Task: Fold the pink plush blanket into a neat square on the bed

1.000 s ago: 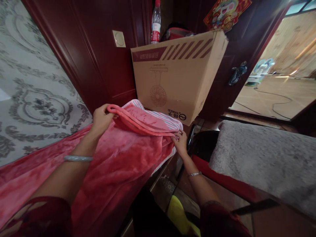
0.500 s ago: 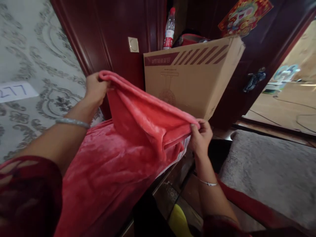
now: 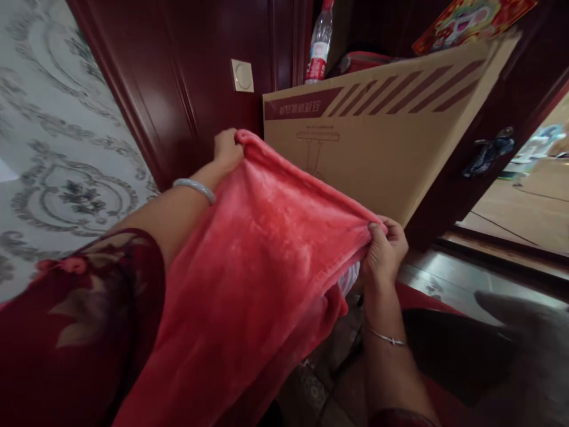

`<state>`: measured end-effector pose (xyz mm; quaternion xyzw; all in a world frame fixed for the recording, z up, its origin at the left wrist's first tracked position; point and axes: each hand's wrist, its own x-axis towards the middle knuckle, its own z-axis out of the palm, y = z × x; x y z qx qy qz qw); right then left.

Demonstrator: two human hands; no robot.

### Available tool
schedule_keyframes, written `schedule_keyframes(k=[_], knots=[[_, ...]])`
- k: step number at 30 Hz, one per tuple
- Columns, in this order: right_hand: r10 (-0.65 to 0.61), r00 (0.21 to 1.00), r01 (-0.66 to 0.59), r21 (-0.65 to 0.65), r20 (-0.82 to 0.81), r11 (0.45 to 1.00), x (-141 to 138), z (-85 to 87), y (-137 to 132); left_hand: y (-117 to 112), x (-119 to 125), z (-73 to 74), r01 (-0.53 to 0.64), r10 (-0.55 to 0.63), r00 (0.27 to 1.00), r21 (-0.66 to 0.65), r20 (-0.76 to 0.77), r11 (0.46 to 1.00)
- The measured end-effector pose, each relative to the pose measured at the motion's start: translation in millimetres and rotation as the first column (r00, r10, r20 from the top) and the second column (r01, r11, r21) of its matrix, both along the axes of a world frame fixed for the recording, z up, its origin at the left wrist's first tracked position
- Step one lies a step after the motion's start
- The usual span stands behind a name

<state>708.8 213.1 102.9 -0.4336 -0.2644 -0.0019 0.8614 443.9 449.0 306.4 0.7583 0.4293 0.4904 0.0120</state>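
A plush pink-red blanket (image 3: 258, 261) hangs stretched between my two hands in front of me. My left hand (image 3: 227, 149) is closed on its upper left corner, held up near the dark wooden panel. My right hand (image 3: 386, 249) pinches the other end of the top edge, lower and to the right. The blanket's lower part drapes down over a striped cloth (image 3: 350, 277) that peeks out beneath my right hand. Both wrists wear bracelets.
A large cardboard box (image 3: 382, 136) with a fan drawing stands right behind the blanket. A water bottle (image 3: 320, 41) rises behind it. Patterned wallpaper (image 3: 57, 148) lies left, a wall switch (image 3: 242, 76) on the dark wood, an open doorway (image 3: 528, 196) right, a grey rug (image 3: 524, 320) lower right.
Both hands have lifted the blanket's folded edge off the surface and pulled it taut, raised and closer to me. The view has shifted nearer the box.
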Motion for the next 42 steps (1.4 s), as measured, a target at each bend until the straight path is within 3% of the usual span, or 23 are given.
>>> schedule_keyframes(k=[3, 6, 9, 15, 22, 24, 27, 31, 34, 36, 39, 42], knots=[[-0.002, 0.998, -0.005, -0.125, -0.058, 0.992, 15, -39.9, 24, 21, 26, -54.2, -0.128, 0.116, 0.989, -0.147, -0.089, 0.981], [0.011, 0.996, -0.031, -0.225, -0.089, 0.974, 24, -77.6, 43, 40, 42, -105.5, -0.197, 0.149, 0.971, -0.270, -0.189, 0.943], [0.029, 0.995, -0.057, -0.296, -0.098, 0.953, 28, -103.4, 50, 59, 51, -140.9, -0.246, 0.165, 0.954, -0.340, -0.250, 0.908], [0.011, 0.994, -0.044, -0.304, -0.110, 0.952, 27, -116.3, 51, 94, 67, -179.8, -0.270, 0.196, 0.952, -0.346, -0.235, 0.898], [-0.026, 0.999, 0.033, -0.484, 0.021, 0.875, 28, -135.7, 57, 104, 67, -251.3, -0.173, 0.049, 0.964, -0.477, -0.261, 0.862], [-0.038, 0.998, 0.059, -0.500, 0.052, 0.864, 29, -137.9, 56, 106, 62, -256.4, -0.146, 0.024, 0.967, -0.475, -0.253, 0.868], [-0.089, 0.988, 0.142, -0.538, 0.124, 0.831, 30, -137.1, 56, 107, 45, -247.8, -0.133, 0.013, 0.968, -0.467, -0.252, 0.874], [-0.111, 0.979, 0.190, -0.551, 0.172, 0.813, 32, -136.0, 56, 92, -7, -234.7, -0.176, 0.000, 0.927, -0.436, -0.374, 0.883], [-0.096, 0.982, 0.169, -0.540, 0.160, 0.825, 34, -137.3, 58, 66, -63, -231.3, -0.271, -0.040, 0.833, -0.471, -0.552, 0.840], [-0.091, 0.984, 0.159, -0.546, 0.150, 0.823, 35, -138.0, 60, 44, -100, -229.3, -0.367, -0.007, 0.810, -0.517, -0.586, 0.774], [-0.088, 0.984, 0.158, -0.548, 0.152, 0.821, 36, -137.6, 61, 8, -144, -224.6, -0.408, 0.023, 0.815, -0.544, -0.579, 0.733], [-0.104, 0.982, 0.176, -0.554, 0.159, 0.814, 35, -137.3, 58, -27, -174, -219.3, -0.411, 0.083, 0.848, -0.551, -0.524, 0.726]])
